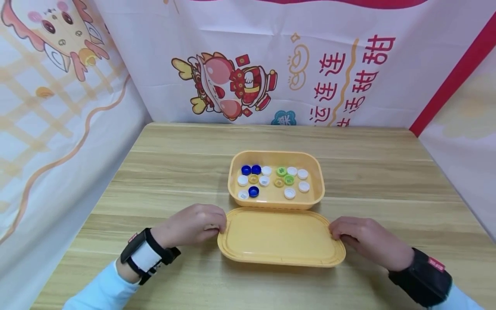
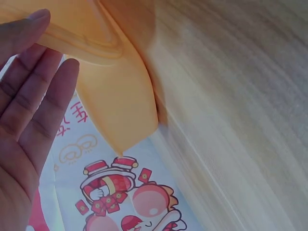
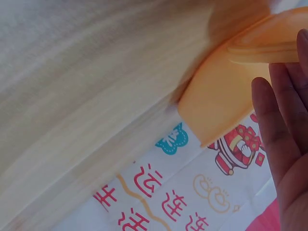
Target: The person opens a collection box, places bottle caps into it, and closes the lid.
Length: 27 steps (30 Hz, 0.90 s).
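A yellow oval-cornered lid [image 1: 280, 237] is held level in front of a yellow plastic box [image 1: 276, 202]. My left hand [image 1: 195, 224] pinches the lid's left end between thumb and fingers. At the opposite end, my right hand [image 1: 366, 239] grips the rim the same way. Inside the box lie several bottle caps: blue ones [image 1: 253, 191], white ones [image 1: 289, 193], green ones [image 1: 289, 180] and yellow ones [image 1: 279, 182]. In the left wrist view the lid [image 2: 82, 38] sits between thumb and fingers, with the box [image 2: 120, 101] beyond it.
The box stands on a wood-grain table [image 1: 186, 163]. Behind the table hangs a white cloth [image 1: 248, 26] with cartoon figures and red characters. More patterned cloth [image 1: 58, 120] covers the left side, and a red band [image 1: 453, 73] runs at the right.
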Motion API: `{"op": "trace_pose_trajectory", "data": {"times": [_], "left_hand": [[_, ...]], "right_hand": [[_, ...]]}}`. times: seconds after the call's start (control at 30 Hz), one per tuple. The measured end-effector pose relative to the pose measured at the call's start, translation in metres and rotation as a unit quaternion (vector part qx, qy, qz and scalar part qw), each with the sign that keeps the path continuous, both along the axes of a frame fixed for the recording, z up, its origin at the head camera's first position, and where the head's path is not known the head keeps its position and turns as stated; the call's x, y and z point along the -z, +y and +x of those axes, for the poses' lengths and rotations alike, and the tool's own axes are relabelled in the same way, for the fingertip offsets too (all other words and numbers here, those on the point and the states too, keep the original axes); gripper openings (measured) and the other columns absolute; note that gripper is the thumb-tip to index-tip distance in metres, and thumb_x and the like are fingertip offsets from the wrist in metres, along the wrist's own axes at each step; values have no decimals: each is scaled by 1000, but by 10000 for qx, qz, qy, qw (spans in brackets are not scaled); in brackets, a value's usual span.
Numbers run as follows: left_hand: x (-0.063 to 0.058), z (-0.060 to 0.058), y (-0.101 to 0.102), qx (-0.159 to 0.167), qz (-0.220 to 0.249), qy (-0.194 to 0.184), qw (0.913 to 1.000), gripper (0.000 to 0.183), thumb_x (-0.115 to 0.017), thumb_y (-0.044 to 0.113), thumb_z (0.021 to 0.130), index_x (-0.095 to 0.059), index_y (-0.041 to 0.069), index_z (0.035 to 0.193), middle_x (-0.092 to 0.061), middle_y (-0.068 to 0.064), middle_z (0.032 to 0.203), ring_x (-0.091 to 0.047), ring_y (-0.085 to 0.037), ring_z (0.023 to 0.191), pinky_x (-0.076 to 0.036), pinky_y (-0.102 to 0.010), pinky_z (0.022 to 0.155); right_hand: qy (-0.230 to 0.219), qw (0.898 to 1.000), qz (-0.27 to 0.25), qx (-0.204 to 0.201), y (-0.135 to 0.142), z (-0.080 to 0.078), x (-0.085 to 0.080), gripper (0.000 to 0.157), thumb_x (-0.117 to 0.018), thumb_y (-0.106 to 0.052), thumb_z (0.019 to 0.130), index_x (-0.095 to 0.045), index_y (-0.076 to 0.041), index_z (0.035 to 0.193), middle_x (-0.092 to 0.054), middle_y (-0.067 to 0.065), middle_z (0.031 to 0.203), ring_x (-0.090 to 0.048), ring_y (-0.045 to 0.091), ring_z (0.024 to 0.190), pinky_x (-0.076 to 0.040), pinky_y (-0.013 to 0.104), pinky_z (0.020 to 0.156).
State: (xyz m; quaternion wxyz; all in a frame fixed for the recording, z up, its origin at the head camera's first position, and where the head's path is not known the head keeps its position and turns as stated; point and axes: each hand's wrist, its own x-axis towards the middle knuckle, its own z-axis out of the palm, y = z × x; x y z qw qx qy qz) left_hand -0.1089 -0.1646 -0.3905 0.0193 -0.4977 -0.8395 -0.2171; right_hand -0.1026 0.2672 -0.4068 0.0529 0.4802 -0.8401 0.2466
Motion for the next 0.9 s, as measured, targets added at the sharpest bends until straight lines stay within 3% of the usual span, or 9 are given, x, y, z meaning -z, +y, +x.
{"op": "trace_pose_trajectory", "data": {"times": [0.17, 0.27, 0.33, 0.47, 0.53, 0.7, 0.9], "left_hand": [[-4, -3, -3, -191, 369, -395, 9984, 19, -76, -1, 81, -69, 16, 87, -67, 8, 93, -61, -4, 87, -53, -19, 78], [-6, -5, -5, -426, 471, -616, 9961, 21, -75, -3, 81, -67, 16, 88, -66, 8, 93, -61, -5, 87, -53, -20, 77], [-6, -6, -6, -633, 587, -783, 9932, 20, -74, -2, 82, -67, 16, 89, -66, 8, 93, -61, -5, 87, -54, -20, 76], [-7, -11, -8, -970, 975, -1073, 9847, 16, -74, 1, 84, -68, 14, 92, -67, 6, 93, -64, -7, 86, -55, -21, 75], [-7, -14, -9, -1054, 1206, -1132, 9806, 15, -75, 4, 84, -69, 12, 95, -68, 4, 94, -66, -8, 86, -56, -22, 75], [-7, -18, -9, -1225, 1767, -1343, 9673, 15, -73, 4, 84, -70, 9, 98, -70, 1, 95, -67, -12, 86, -57, -27, 75], [-7, -26, -6, -1244, 2263, -1557, 9535, 14, -72, 0, 85, -69, 7, 97, -69, -2, 98, -67, -15, 88, -57, -28, 74]], "right_hand": [[227, 9989, -410, 7, -1, -4, -5, 47, -75, 21, 64, -63, -16, 90, -66, -5, 95, -62, 9, 84, -47, 8, 80], [92, 9985, -490, 219, -2, -6, -8, 50, -77, 23, 62, -63, -16, 91, -67, -5, 94, -63, 10, 84, -50, 11, 78], [-112, 9980, -417, 465, -2, -7, -10, 50, -78, 21, 63, -64, -17, 92, -68, -6, 95, -63, 10, 85, -54, 20, 76], [-498, 9912, -444, 1139, -4, -7, -12, 38, -79, 9, 72, -67, -18, 94, -67, -11, 92, -61, 5, 80, -57, 28, 70], [-587, 9868, -639, 1368, -6, -8, -12, 33, -78, 6, 75, -68, -18, 94, -68, -11, 91, -62, 4, 81, -57, 26, 70], [-747, 9774, -1094, 1647, -9, -9, -16, 28, -76, 6, 77, -68, -10, 99, -70, -3, 94, -66, 7, 85, -56, 22, 72], [-726, 9663, -1372, 2052, -11, -16, -17, 23, -73, 5, 81, -66, -6, 100, -69, 0, 90, -61, 9, 73, -55, 22, 61]]}}
